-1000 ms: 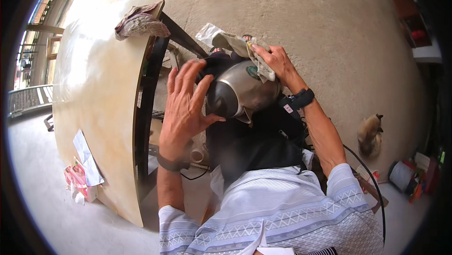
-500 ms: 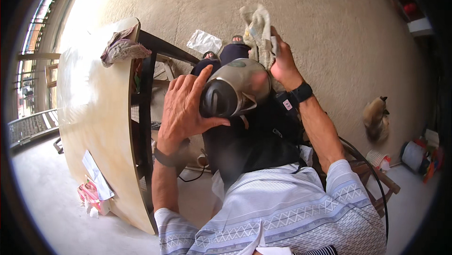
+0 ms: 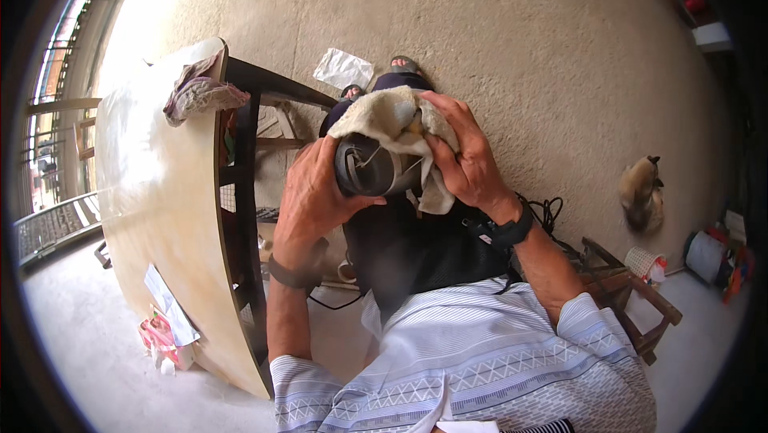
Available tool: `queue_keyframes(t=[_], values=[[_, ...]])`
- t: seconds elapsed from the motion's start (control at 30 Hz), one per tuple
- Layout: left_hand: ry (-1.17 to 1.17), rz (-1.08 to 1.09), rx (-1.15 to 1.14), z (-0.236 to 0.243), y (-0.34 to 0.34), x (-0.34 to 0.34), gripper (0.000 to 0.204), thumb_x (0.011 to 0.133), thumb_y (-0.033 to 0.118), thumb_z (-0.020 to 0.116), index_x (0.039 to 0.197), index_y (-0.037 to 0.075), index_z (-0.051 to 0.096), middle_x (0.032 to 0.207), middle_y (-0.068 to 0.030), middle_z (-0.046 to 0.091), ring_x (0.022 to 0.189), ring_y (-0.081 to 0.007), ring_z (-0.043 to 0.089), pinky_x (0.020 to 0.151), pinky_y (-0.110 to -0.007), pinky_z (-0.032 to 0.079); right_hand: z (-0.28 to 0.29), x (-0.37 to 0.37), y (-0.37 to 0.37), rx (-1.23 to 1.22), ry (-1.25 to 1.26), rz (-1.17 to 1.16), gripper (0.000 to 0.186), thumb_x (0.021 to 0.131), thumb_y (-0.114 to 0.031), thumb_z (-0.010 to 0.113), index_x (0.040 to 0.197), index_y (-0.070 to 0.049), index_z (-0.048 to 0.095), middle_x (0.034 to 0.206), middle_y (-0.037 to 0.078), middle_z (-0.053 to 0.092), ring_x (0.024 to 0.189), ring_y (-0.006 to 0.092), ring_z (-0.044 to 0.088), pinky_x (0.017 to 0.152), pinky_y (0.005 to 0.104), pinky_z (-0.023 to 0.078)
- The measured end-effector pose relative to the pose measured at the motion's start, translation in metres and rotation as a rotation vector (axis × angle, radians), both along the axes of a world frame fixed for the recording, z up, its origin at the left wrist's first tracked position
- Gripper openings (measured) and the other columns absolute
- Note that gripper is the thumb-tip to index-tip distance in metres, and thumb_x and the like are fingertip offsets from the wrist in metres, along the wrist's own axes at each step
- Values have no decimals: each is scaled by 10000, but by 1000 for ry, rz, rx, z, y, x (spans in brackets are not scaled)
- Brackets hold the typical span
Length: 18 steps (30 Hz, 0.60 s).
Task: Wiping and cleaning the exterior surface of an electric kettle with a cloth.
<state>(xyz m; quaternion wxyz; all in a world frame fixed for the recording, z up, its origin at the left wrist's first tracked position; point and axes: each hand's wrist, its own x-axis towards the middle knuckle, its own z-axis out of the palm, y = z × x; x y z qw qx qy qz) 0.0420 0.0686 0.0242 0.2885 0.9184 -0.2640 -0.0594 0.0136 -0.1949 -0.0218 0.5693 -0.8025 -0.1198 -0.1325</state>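
Over my lap lies a metal electric kettle point(image 3: 392, 173) on its side, its black lid end point(image 3: 358, 162) turned toward my left hand. My left hand point(image 3: 308, 189) is wrapped round that end, thumb along the near side. A cream cloth point(image 3: 384, 117) is draped over the kettle body and hides most of it. My right hand point(image 3: 470, 157) grips the cloth and presses it against the kettle's right side, fingers bent over the far edge.
On my left stands a wooden table point(image 3: 172, 217) with a purple-grey rag point(image 3: 200, 95) on its far corner. A white sheet point(image 3: 343, 69) lies on the floor by my feet. To the right are a cat point(image 3: 641, 193), a small basket point(image 3: 642, 262) and a wooden stool point(image 3: 632, 305).
My right hand has brought the cloth from beyond the kettle down onto its body. The left hand still holds the lid end.
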Motion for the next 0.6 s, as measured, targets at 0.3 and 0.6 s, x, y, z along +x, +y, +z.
queue_keyframes(t=[0.3,0.6], values=[[-20,67,0,-5,-3,-5,1240,499,341,1063,1576,73,511,1260,-193,723,1166,-396,705,987,-490,564,-68,58,-23,-375,-60,-23,305,1027,-78,558,1295,16,668,1254,285,680,1102,452,682,985,483,554],[-70,170,-217,-18,-3,-11,1106,549,307,1074,1506,62,578,1179,-183,767,1081,-373,757,929,-446,607,-53,71,-25,758,613,-175,348,1127,-272,534,1183,26,706,977,119,726,859,205,727,773,399,607]])
